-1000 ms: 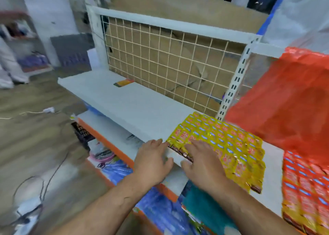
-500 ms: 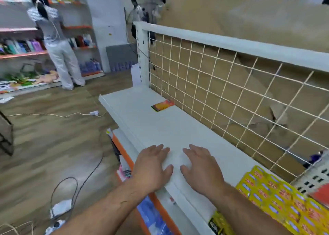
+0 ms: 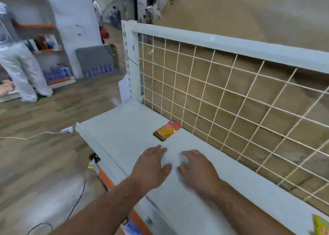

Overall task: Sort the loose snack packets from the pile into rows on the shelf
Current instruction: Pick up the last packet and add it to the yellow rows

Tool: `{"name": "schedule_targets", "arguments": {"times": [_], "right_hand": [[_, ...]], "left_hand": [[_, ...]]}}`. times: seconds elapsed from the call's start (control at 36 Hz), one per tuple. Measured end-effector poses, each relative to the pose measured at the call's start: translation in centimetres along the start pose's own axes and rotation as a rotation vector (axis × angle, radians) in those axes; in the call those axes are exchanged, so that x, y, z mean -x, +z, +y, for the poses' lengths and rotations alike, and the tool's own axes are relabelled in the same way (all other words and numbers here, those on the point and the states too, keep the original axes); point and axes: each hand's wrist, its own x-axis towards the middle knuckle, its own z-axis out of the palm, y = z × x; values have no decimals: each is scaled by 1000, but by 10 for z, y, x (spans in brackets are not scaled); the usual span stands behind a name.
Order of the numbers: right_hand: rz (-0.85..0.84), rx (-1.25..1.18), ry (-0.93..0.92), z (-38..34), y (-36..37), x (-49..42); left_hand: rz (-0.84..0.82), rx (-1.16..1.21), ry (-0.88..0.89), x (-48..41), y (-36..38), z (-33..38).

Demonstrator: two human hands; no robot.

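Packet (image 3: 167,130) lies ahead, nearer your left hand (image 3: 151,167) than right hand (image 3: 197,170), slanting toward the mesh (image 3: 222,101); both hands empty, flat.

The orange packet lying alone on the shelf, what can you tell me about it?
The packet is a small, glossy pouch, orange and yellow, with a dark band at its near end and red at its far end. It lies flat and slantwise on the pale shelf, its far end near the wire grid; contact there is unclear. The left hand and right hand are both short of it.
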Motion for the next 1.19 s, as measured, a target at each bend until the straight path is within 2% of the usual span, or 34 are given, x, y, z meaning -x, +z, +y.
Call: {"name": "schedule_targets", "arguments": {"times": [0.19, 0.39, 0.53, 0.61, 0.69, 0.89, 1.0, 1.19], "right_hand": [[59, -101, 226, -38, 14, -79], [89, -196, 412, -58, 15, -124], [75, -344, 510, -60, 12, -140], [64, -526, 558, -57, 9, -143], [80, -678, 579, -46, 16, -147], [176, -871, 589, -30, 22, -150], [179, -890, 568, -29, 21, -144], [32, -793, 449, -22, 16, -111]], "left_hand": [[-112, -14, 75, -75, -24, -48], [-254, -4, 115, -130, -31, -64], [-284, 15, 142, -143, -29, -69], [-273, 54, 150, -145, -31, -74], [-257, 76, 165, -144, -34, -73], [-286, 96, 172, -139, -39, -70], [-315, 57, 164, -132, -39, -68], [-334, 7, 116, -88, -40, -50]]}}
